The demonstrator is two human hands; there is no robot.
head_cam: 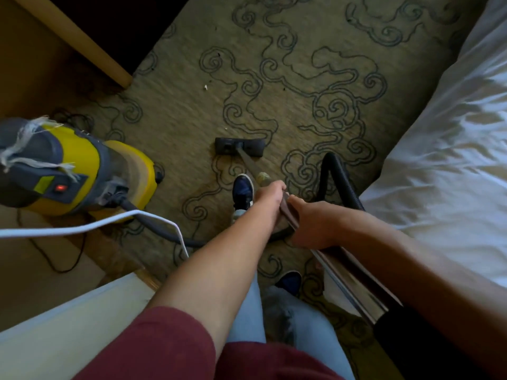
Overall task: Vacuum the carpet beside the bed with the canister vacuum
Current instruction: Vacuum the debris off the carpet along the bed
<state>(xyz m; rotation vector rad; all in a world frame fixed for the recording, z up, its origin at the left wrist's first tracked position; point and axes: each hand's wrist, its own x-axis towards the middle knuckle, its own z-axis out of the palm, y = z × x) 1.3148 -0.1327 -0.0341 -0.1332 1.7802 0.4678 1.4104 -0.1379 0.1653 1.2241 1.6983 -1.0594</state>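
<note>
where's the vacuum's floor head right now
In the head view, the floor head sits flat on the patterned carpet at centre frame, ahead of the person's forward shoe, canister to its left.

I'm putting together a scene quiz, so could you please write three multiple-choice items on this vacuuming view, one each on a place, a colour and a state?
1. Where does the black flat floor nozzle sit?
A. On the white bed
B. On the olive patterned carpet, ahead of the dark blue shoe
C. On top of the canister

2. What colour is the canister vacuum's round body?
A. Red and white
B. Green and black
C. Yellow and grey

3. How is the metal vacuum wand held?
A. Both hands grip it
B. Only one hand grips it
C. It lies loose on the floor

Answers:
1 B: the nozzle lies flat on the carpet beyond the forward shoe.
2 C: yellow panels sit between grey bands.
3 A: the left hand and right hand both wrap round the wand.
</note>
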